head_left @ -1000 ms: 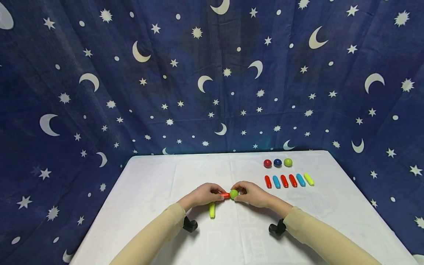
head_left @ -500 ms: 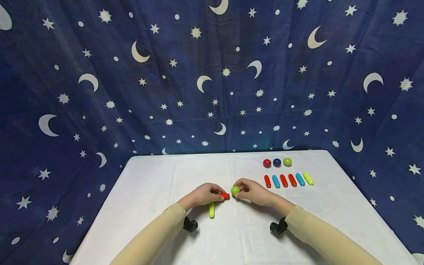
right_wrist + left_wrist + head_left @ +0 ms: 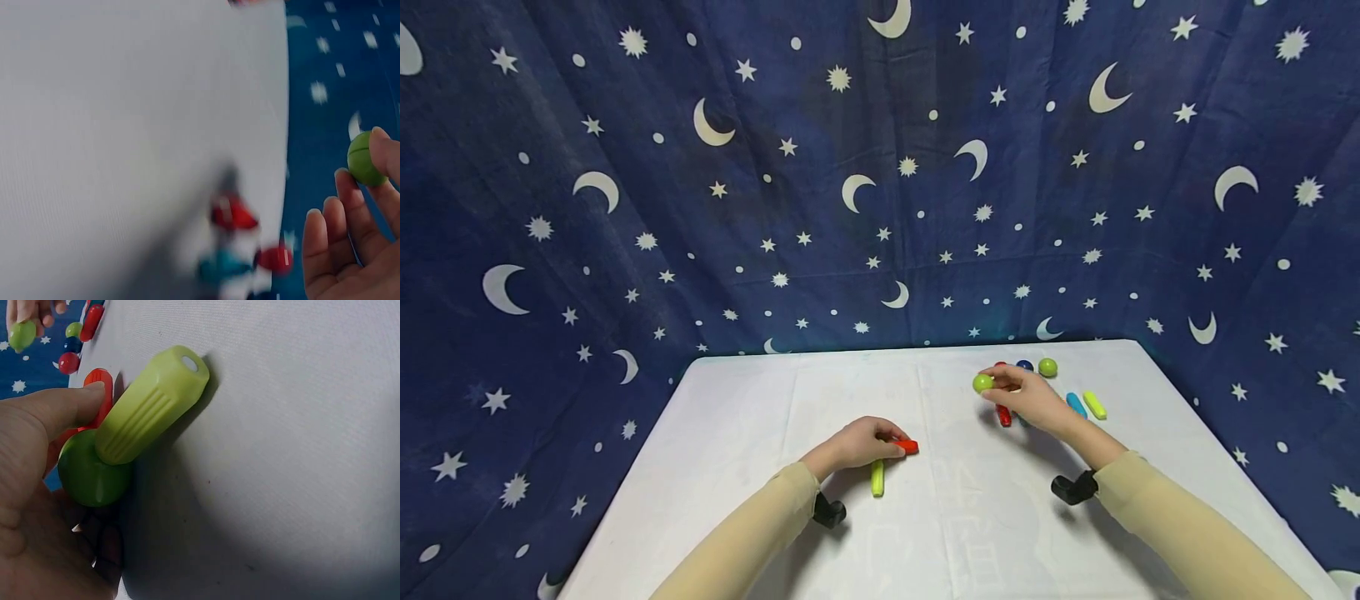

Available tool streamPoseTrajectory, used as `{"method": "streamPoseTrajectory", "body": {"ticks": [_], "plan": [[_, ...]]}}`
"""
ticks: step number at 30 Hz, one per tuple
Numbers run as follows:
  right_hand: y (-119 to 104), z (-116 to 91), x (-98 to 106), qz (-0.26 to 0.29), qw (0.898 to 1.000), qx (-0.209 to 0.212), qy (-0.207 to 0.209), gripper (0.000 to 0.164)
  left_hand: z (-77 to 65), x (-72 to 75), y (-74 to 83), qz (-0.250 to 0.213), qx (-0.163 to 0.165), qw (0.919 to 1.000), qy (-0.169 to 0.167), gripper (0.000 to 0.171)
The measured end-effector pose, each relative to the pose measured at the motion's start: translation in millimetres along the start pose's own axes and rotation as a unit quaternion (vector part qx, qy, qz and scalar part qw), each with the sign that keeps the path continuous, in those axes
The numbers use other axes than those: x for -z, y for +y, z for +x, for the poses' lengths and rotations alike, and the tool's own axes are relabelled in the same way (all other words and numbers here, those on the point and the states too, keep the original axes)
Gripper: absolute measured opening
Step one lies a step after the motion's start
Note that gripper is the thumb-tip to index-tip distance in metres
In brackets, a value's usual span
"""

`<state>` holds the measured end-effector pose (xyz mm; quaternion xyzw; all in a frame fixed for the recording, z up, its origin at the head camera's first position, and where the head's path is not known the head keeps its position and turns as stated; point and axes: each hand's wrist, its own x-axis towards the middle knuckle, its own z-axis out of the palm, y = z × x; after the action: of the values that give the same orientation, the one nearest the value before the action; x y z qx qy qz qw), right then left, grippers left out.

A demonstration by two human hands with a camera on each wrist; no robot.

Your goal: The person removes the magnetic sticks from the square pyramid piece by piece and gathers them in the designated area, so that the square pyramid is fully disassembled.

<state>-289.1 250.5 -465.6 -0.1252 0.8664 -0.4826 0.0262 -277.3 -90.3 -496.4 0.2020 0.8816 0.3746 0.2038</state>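
Observation:
My left hand [image 3: 853,443] holds a red rod [image 3: 910,447] with thumb and fingers, low over the white table. In the left wrist view a green ball [image 3: 87,478] sits within the same hand, with a ridged yellow-green rod [image 3: 147,409] joined to it and sticking out; the head view shows only that yellow-green rod [image 3: 877,479]. Well to the right, my right hand [image 3: 1033,400] pinches another green ball [image 3: 364,160] between thumb and fingertip, raised above the table. A seam runs around this ball.
Farther back on the right stand a blue ball [image 3: 1025,366] and a green ball [image 3: 1048,367], with a red ball partly covered by my right hand. In front lie red, blue [image 3: 1077,406] and yellow [image 3: 1094,405] rods, several hidden behind that hand. A starry curtain [image 3: 820,208] borders the table.
My right hand has drawn its green ball off the red rod's end and carried it right and back, up from the table. The left hand stays nearly in place with the red rod.

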Motion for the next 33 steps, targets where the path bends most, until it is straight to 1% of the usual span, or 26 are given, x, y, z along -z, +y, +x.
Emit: {"method": "streamPoseTrajectory", "body": {"ticks": [3, 4, 6, 10, 13, 17, 21, 28, 33], "plan": [[11, 0, 31, -0.012, 0.999, -0.041, 0.032, 0.055, 0.0, -0.1, -0.2, -0.002, 0.000, 1.0000, -0.001, 0.016], [20, 3, 40, -0.014, 0.998, -0.056, 0.040, 0.058, -0.1, 0.2, -0.5, -0.002, 0.000, 1.0000, -0.001, 0.016], [26, 2, 55, -0.027, 0.994, -0.083, 0.062, 0.062, -0.2, 0.4, -1.3, -0.003, 0.000, 1.0000, -0.001, 0.016], [41, -1, 79, -0.047, 0.987, -0.119, 0.102, 0.066, -0.8, 0.7, -1.7, -0.006, 0.002, 1.0000, -0.001, 0.016], [57, -3, 89, -0.053, 0.980, -0.140, 0.127, 0.066, -1.4, 0.9, -0.8, -0.007, 0.003, 1.0000, -0.001, 0.016], [77, -2, 96, -0.051, 0.973, -0.170, 0.149, 0.063, -2.0, 1.1, 1.2, -0.008, 0.006, 1.0000, -0.001, 0.016], [90, 2, 98, -0.067, 0.967, -0.188, 0.156, 0.061, -1.7, 1.0, 1.3, -0.002, 0.008, 1.0000, 0.001, 0.017], [96, 8, 96, -0.078, 0.961, -0.216, 0.153, 0.060, -1.1, 1.0, 0.0, 0.006, 0.010, 0.9999, 0.006, 0.017], [97, 13, 95, -0.087, 0.958, -0.228, 0.149, 0.058, -0.3, 0.5, -1.4, 0.005, 0.008, 0.9999, 0.007, 0.017]]}}
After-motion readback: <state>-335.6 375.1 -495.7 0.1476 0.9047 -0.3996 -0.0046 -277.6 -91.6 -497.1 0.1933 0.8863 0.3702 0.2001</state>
